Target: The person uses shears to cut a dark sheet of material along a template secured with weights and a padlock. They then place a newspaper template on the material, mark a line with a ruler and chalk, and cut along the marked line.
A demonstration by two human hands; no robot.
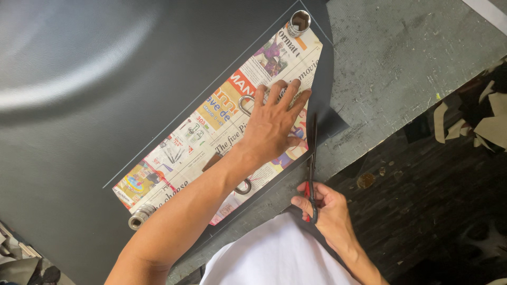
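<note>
My left hand (274, 124) lies flat on the newspaper (222, 121), fingers spread apart, pinning it to the black sheet (79, 132); just beside my fingertips rests a metal ring (246, 104), and a second ring (244, 186) peeks from under my wrist; my right hand (325, 203) has its fingers clamped in the scissors (311, 163), blades along the paper's right edge; metal cylinders (299, 22) weigh the far and near corners; scraps litter the floor (449, 174) beyond the tabletop (401, 58).

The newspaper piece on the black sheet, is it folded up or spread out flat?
Spread flat. The colourful newspaper pattern lies open on the black sheet, pressed by the left hand, with a small metal cylinder at its far end.
</note>
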